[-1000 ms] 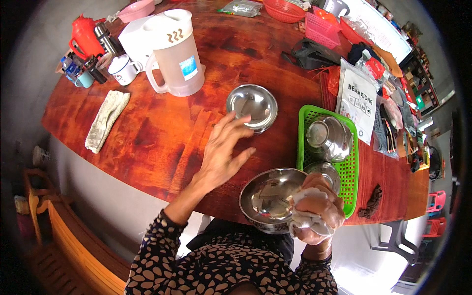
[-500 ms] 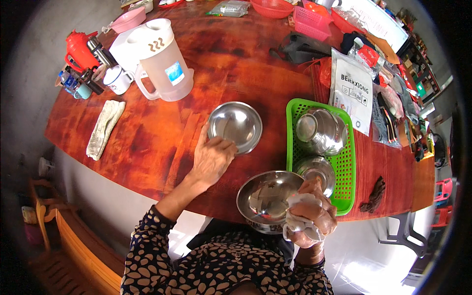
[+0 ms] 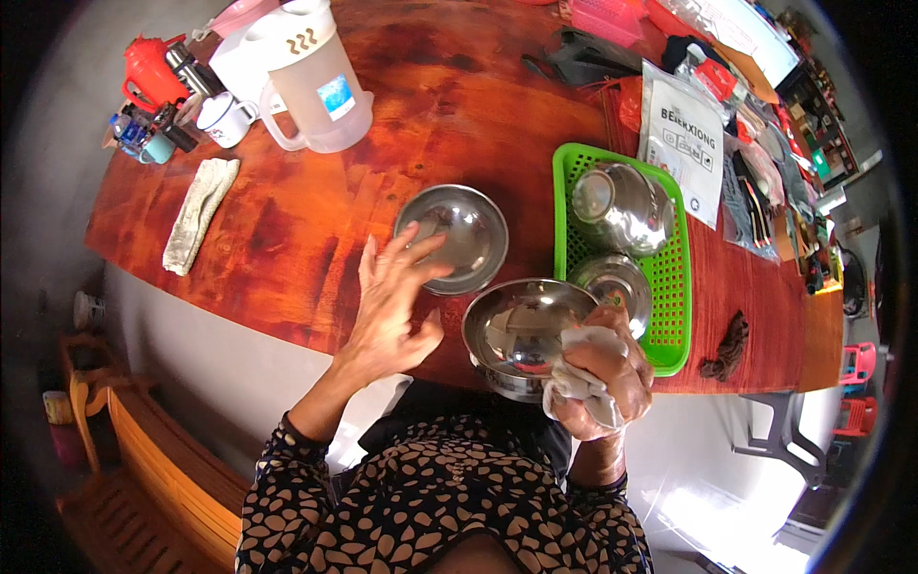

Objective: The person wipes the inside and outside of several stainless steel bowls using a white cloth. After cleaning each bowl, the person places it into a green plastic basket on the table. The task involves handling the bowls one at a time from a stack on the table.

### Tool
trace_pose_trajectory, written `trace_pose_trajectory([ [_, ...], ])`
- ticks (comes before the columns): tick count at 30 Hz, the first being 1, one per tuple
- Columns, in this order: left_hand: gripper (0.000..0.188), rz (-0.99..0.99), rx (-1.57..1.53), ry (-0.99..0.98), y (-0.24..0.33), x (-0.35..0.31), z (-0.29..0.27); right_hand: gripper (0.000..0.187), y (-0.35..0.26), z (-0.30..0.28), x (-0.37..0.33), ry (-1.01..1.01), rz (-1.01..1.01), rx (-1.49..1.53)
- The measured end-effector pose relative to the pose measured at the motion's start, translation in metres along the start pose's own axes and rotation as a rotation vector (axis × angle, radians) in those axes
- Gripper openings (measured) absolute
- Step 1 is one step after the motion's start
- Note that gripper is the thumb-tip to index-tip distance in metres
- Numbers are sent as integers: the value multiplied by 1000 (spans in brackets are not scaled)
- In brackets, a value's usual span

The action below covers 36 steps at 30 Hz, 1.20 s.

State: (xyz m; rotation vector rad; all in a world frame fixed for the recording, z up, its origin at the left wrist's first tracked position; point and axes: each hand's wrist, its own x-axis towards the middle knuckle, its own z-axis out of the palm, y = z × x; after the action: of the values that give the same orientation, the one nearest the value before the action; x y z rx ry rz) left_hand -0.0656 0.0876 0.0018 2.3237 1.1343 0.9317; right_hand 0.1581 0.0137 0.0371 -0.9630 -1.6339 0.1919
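A shiny steel bowl (image 3: 459, 234) rests on the wooden table. Just beside its near left rim, my left hand (image 3: 392, 311) is raised with fingers spread, holding nothing. At the table's near edge is a second, wider steel bowl (image 3: 526, 320), with more steel showing beneath it. Against that bowl's right side, my right hand (image 3: 622, 373) is closed round a crumpled white cloth (image 3: 569, 387); whether its fingers also grip the rim I cannot tell. A green plastic basket (image 3: 677, 287) to the right holds steel bowls (image 3: 626, 210) lying tilted inside.
A plastic pitcher (image 3: 320, 91), an enamel mug (image 3: 225, 122) and a red thermos (image 3: 151, 77) stand far left, near a folded cloth (image 3: 201, 215). White packaging (image 3: 681, 143) and assorted bags lie far right. A dark crumpled item (image 3: 727, 346) lies near the right edge.
My left hand has let go of the steel bowl's rim, drawn back slightly and spread its fingers. My right hand keeps the cloth by the wider bowl. The whole view has shifted.
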Motion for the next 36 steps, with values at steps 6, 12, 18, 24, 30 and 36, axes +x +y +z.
trace_pose_trajectory([
  [6,44,318,-104,-125,68,-2,2,31,3,2,0,-116,-119,111],
  [12,38,72,-620,-109,71,-19,21,32,-1,-1,16,-15,94,74],
  [18,40,-181,-862,15,81,-31,37,25,-23,3,12,223,592,301],
  [24,33,-365,-1191,149,83,-53,52,30,-33,21,-19,-88,-145,-83],
  [30,34,99,-679,64,91,-40,40,26,-19,-9,-2,79,494,323],
  [36,30,-5,-694,8,96,-40,39,21,-6,-8,-13,128,401,376],
])
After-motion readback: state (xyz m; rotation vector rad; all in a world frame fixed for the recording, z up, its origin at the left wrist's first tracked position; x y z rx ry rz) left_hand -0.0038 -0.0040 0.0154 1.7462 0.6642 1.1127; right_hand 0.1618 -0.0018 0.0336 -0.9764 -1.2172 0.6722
